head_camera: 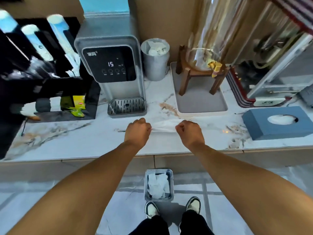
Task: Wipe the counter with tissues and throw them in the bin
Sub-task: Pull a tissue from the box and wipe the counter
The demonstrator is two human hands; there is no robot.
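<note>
I hold a white tissue (163, 127) stretched between my two fists above the marble counter (84, 139), near its front edge. My left hand (138, 130) is closed on the tissue's left end, my right hand (189, 131) closed on its right end, knuckles up, both forearms reaching forward from the bottom of the view. The tissue hangs in a thin, pale sheet between them; I cannot tell whether it touches the counter.

Just behind the tissue there is a brownish stain (167, 106) on the counter, between the water dispenser (108, 65) and the tray (201, 100). The dispenser's screen reads 15, and its drip grate sits at its foot. A wooden stand (184, 78) on the tray carries a glass jar with a gold tap (214, 67). Between dispenser and tray, at the back, stands a small round can (155, 65) with crumpled white paper in it.

To my right on the counter lies a blue tissue box (264, 124), a white tissue showing in its oval opening.

On the floor below the counter edge, just ahead of my shoes (151, 209), sits the square bin (159, 184), with crumpled white tissues already lying in it
</note>
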